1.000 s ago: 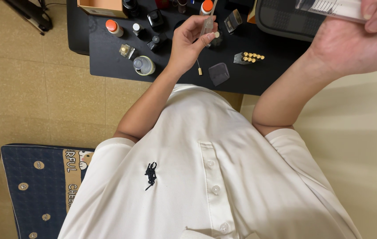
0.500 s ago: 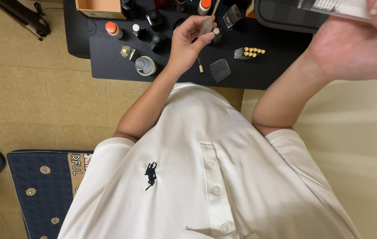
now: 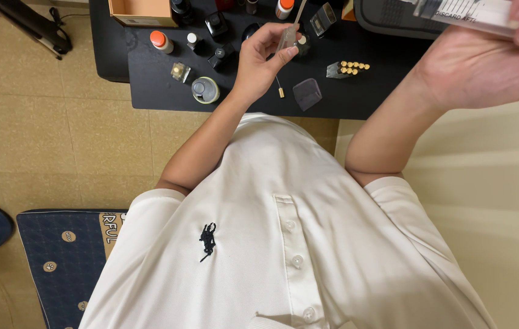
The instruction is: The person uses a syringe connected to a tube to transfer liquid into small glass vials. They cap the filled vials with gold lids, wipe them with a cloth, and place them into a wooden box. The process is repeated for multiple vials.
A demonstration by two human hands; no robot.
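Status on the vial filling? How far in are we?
Early to midway, at a guess. Done: several small capped bottles stand on the black table. In hand: the left hand pinches a small clear vial, with a thin rod entering its top; the right hand holds a clear syringe-like tube. Left: the gold-tipped pieces lie untouched beside a dark cap.

Small clear vial (image 3: 288, 38), pinched in left-hand fingertips, held roughly upright and slightly tilted above the black table; a thin stick rises from its top. Clear plastic syringe (image 3: 472, 13) with printed markings and a whitish barrel, lying near-horizontal across the top right corner, gripped in the right hand, partly cut off by the frame edge; tip not visible.
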